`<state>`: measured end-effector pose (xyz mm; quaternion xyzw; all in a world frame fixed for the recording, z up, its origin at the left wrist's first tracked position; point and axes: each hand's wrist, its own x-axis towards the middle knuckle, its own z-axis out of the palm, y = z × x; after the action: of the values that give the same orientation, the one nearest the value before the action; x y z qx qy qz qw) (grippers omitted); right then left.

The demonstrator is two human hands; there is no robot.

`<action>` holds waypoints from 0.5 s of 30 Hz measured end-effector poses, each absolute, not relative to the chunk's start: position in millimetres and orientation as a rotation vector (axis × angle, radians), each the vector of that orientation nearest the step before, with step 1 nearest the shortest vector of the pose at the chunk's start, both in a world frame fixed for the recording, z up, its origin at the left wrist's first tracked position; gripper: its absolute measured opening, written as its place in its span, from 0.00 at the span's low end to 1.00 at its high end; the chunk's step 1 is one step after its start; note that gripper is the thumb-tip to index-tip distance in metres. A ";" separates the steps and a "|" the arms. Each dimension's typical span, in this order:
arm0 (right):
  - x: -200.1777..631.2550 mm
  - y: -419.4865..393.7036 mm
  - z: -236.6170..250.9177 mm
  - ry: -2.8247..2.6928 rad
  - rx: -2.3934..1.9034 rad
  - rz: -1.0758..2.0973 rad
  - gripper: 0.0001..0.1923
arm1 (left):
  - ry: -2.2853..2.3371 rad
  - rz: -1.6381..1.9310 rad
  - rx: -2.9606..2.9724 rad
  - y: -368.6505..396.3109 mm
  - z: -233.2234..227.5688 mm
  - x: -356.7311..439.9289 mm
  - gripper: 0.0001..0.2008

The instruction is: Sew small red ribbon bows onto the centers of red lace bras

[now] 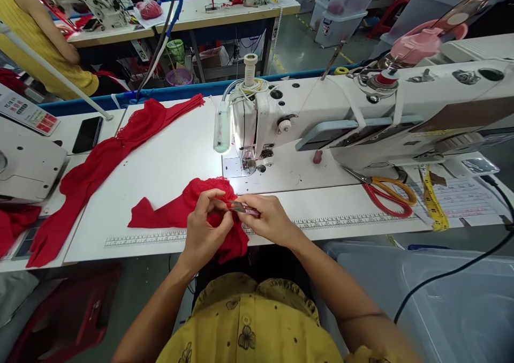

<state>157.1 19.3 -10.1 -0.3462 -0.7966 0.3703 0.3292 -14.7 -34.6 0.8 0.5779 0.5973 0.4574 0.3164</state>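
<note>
My left hand [206, 229] is closed in a pinch on a piece of red fabric [172, 210] with a lacy edge. My right hand [271, 218] grips small thread snips [244, 208], whose metal tip touches the fabric beside my left fingertips. Part of the red piece hangs over the table's front edge, between my hands. Just behind them stands a white sewing machine [305, 116], its needle area apart from the fabric. The exact spot under the snips' tip is hidden by my fingers.
A long red fabric strip [116, 149] lies across the left side. To the right are scissors [385, 191] with orange and red handles and a yellow tape measure [433, 202]. A phone [87, 134] lies at left. A clear plastic bin [453, 293] stands below right.
</note>
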 end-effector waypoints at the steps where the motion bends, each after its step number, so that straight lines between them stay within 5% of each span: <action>1: 156.6 20.6 -9.4 -2.068 -0.914 1.033 0.04 | 1.545 1.191 1.510 -33.7 0.3 -15.3 0.18; 9: 156.2 28.2 -10.0 -1.886 -0.897 1.555 0.08 | 1.256 1.098 1.283 -26.8 -4.1 -22.6 0.16; 15: 165.7 8.6 0.9 -1.879 -1.120 1.179 0.16 | 1.326 1.266 0.977 -28.7 -3.7 -16.8 0.18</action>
<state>165.7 8.6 0.9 -0.4266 -0.7158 0.4490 0.3224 -16.8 -28.7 -3.7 0.4052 0.5500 0.5251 0.5075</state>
